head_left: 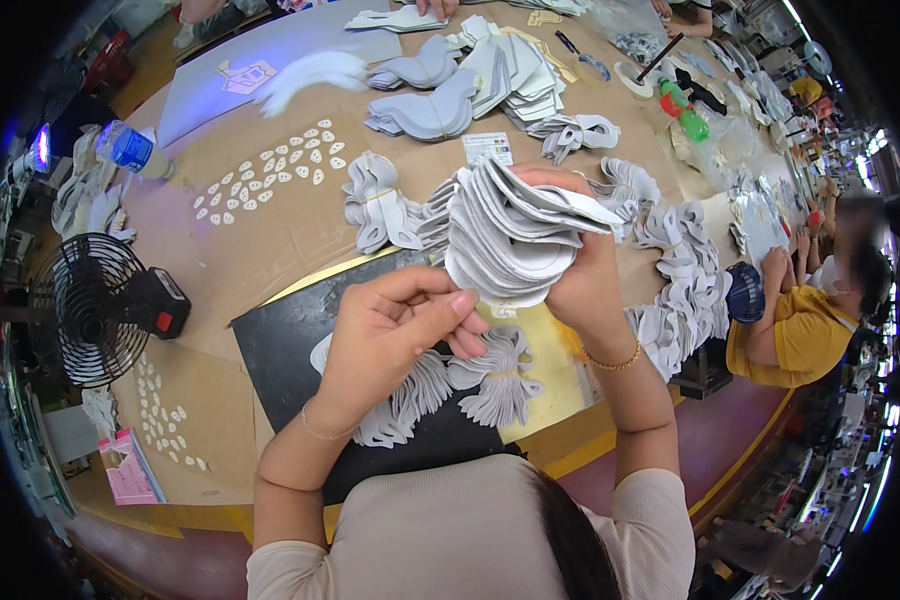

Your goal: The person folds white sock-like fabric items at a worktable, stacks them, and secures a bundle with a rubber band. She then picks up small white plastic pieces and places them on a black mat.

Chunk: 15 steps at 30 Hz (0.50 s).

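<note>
My right hand point(590, 280) is wrapped round a thick stack of white-grey curved fabric pieces point(510, 235), held up over the table with its layers fanned. My left hand point(400, 325) is at the stack's lower left edge, thumb and forefinger pinched together and the other fingers curled. Whether anything thin is between those fingertips I cannot make out. Below my hands, a fanned bundle of similar pieces point(405, 405) and a smaller banded bundle point(500, 380) lie on a black mat point(290, 345). Another banded bundle point(378, 205) lies beyond my left hand.
More piles point(685, 280) line the right side, with grey-blue stacks point(430, 110) farther back. Small white cut pieces point(260, 180) are spread at left, near a black fan point(90, 310) and a bottle point(135, 150). A person in a yellow shirt point(800, 335) sits at right.
</note>
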Tool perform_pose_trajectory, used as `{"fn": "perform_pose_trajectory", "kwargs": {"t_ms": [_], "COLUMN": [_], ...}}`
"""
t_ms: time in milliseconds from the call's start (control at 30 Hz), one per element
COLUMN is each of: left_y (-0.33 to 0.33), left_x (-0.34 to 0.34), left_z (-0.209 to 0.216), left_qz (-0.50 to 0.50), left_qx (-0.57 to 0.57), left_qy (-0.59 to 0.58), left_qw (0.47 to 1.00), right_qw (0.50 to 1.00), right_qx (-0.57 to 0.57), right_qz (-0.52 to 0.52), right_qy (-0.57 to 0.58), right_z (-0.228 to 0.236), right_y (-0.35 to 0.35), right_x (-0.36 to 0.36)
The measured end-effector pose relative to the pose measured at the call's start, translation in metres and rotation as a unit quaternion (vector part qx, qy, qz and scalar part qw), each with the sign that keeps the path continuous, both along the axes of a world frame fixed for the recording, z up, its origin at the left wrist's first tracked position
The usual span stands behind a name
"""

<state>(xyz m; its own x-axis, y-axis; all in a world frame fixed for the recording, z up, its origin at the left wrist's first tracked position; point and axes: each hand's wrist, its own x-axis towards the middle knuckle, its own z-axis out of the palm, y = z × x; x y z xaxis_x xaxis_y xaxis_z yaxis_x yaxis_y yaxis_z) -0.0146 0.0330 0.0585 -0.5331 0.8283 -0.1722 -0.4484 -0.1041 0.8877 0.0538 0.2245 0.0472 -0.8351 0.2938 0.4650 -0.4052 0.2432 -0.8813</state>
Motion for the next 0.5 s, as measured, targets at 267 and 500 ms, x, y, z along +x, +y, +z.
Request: {"fn": "perform_pose_trajectory", "kwargs": {"t_ms": [267, 500], "left_y": [0.002, -0.028], "left_x": [0.006, -0.021], "left_z": [-0.006, -0.025], "left_qz": [0.024, 0.176], "left_qx": [0.021, 0.039], "left_qy": [0.012, 0.076], "left_qw": [0.999, 0.981], "right_qw": [1.0, 0.969], "right_qx": [0.0, -0.031], "right_qz": [-0.023, -0.201], "right_qy": [0.002, -0.138], "right_z": [-0.001, 0.022], "right_y": [0.002, 0.056], "right_x": [0.002, 0.004]}}
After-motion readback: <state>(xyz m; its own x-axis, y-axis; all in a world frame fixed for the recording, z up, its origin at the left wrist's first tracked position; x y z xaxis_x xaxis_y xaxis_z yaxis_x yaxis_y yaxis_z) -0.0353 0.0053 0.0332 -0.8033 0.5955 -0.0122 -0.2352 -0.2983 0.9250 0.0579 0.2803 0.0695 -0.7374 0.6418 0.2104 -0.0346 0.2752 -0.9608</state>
